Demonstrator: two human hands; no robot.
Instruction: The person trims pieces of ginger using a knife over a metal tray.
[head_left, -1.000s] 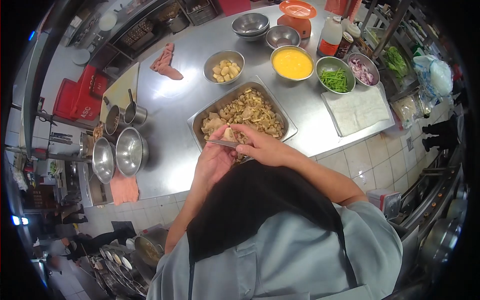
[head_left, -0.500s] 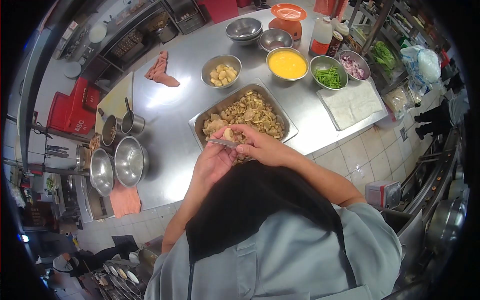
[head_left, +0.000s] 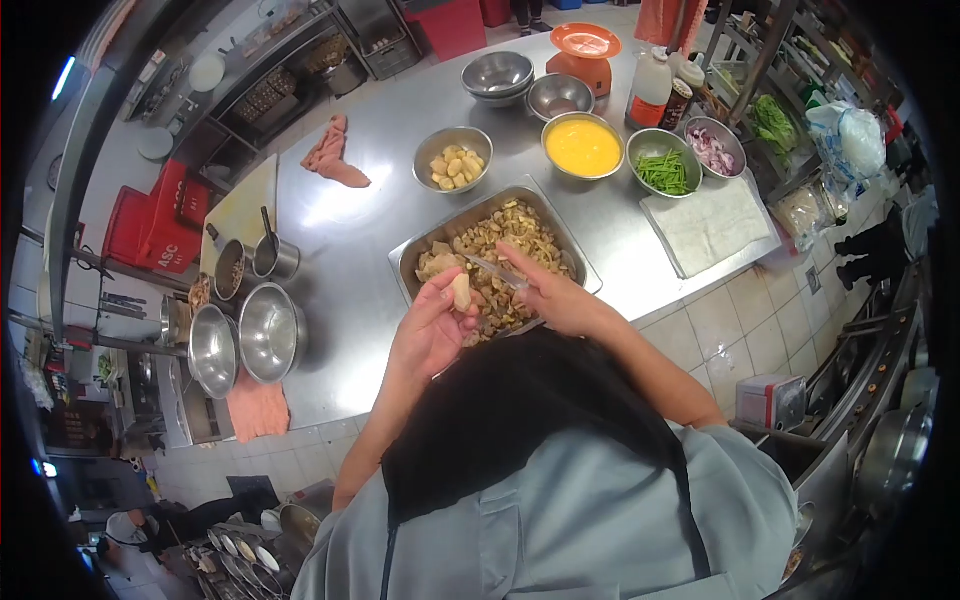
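Note:
My left hand (head_left: 425,328) is closed on a small pale yellow peeled piece (head_left: 462,292), pinched upright between thumb and fingers. It could be a root vegetable; I cannot tell the kind. A small knife (head_left: 488,266) is gripped in my right hand (head_left: 565,303), its blade pointing left and away from me, apart from the piece. Both hands are above a rectangular steel tray (head_left: 408,250) of brown and yellowish chopped bits (head_left: 515,228). Beyond the tray stands a steel bowl (head_left: 424,150) with several similar pale yellow pieces (head_left: 457,168).
Behind stand bowls of yellow liquid (head_left: 583,148), cut green vegetable (head_left: 663,172) and sliced red onion (head_left: 712,150), plus an orange scale (head_left: 582,62). A folded white cloth (head_left: 705,228) lies right. Steel bowls (head_left: 268,335) and a pot (head_left: 277,262) stand left.
The knife has come away from the pale piece, and my right hand has shifted right with it. My left hand still holds the piece. The whole view has shifted slightly.

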